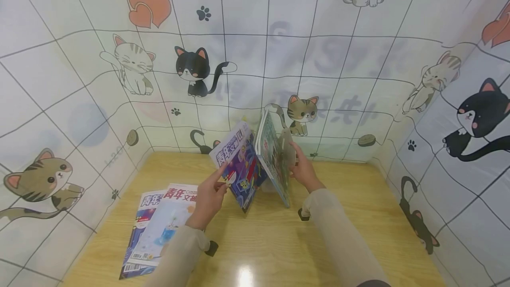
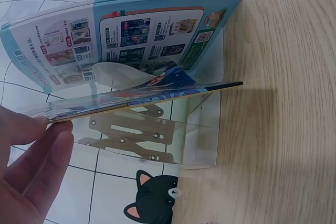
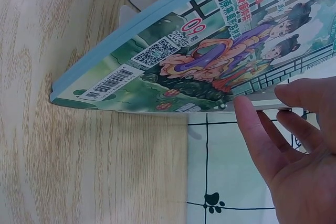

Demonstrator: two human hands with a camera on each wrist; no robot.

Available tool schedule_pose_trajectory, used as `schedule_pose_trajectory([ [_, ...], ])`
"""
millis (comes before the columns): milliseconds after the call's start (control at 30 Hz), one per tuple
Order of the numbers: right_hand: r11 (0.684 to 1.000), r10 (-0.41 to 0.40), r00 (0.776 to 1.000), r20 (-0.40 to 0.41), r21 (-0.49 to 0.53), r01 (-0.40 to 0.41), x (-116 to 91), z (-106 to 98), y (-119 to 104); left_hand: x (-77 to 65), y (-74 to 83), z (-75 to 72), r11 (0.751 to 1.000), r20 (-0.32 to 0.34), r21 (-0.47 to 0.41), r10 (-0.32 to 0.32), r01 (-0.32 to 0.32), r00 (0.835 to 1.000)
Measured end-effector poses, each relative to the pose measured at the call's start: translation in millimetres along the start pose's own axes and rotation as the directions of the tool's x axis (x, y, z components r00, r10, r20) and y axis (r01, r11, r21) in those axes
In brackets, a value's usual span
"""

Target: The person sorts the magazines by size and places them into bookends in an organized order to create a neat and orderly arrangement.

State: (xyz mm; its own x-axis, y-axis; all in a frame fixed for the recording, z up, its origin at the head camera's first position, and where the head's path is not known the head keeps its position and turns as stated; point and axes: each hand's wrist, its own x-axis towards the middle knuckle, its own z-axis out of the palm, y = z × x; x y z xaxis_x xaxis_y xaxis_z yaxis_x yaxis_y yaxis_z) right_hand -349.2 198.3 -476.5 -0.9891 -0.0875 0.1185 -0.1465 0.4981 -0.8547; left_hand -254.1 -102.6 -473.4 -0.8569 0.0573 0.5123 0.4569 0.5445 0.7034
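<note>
My left hand [image 1: 209, 198] pinches the edge of a purple magazine [image 1: 241, 176] between thumb and fingers. That magazine leans in a pale expandable book rack [image 2: 131, 135], whose lattice base shows in the left wrist view. Beside it, thin blue-spined magazines [image 1: 271, 158] stand tilted, with a green illustrated cover [image 3: 210, 61] facing my right hand. My right hand [image 1: 304, 172] is at the far right of the rack, thumb and fingers around the edge of its pale end plate [image 1: 287, 149]. Part of the rack is hidden behind the magazines.
Two more magazines [image 1: 165, 225] lie overlapping on the wooden table [image 1: 255, 242] at the left, partly under my left forearm in view. A cat-patterned tiled cloth wall [image 1: 255, 56] closes off the back and both sides.
</note>
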Motion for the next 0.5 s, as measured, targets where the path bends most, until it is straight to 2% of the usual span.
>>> schedule_pose_trajectory([
  [267, 1.000, 0.007, 1.000, 0.000, 0.000, -0.007, 0, 0, 0, 6.4, 8.2, 1.2, 0.999, 0.017, -0.021, 0.027, -0.027, 0.999],
  [500, 1.000, -0.002, 1.000, -0.006, -0.007, 0.002, 1, 1, 1, 11.9, 11.0, 5.7, 0.999, 0.035, -0.038, -0.024, 0.025, 0.999],
])
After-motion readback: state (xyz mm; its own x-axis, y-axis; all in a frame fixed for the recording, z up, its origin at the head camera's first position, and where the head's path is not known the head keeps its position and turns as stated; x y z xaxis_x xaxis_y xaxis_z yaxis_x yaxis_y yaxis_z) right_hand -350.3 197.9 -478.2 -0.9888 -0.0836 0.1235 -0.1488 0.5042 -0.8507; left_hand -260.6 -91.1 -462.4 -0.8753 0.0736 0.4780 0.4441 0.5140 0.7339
